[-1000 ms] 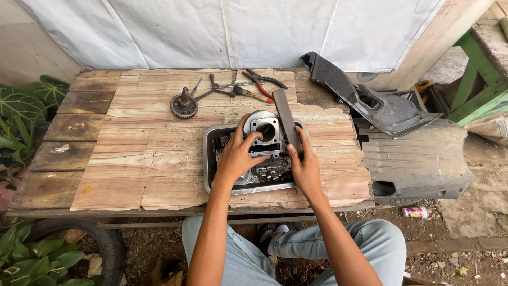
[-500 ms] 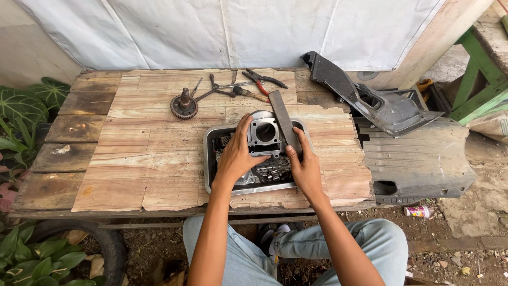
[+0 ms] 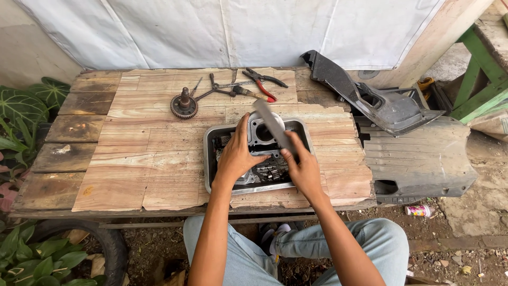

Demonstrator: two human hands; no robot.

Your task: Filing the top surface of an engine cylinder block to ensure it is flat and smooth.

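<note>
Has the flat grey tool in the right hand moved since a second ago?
Yes. The flat grey tool has tilted, its far end swinging left across the metal tray, away from the tray's right rim; right hand holds it.

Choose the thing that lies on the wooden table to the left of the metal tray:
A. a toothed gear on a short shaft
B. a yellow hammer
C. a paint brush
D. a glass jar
A: the toothed gear stands on the planks, up and left of the metal tray.

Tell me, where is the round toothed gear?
The gear stands on the wooden table, up left of the metal tray, beside the pliers.
</note>
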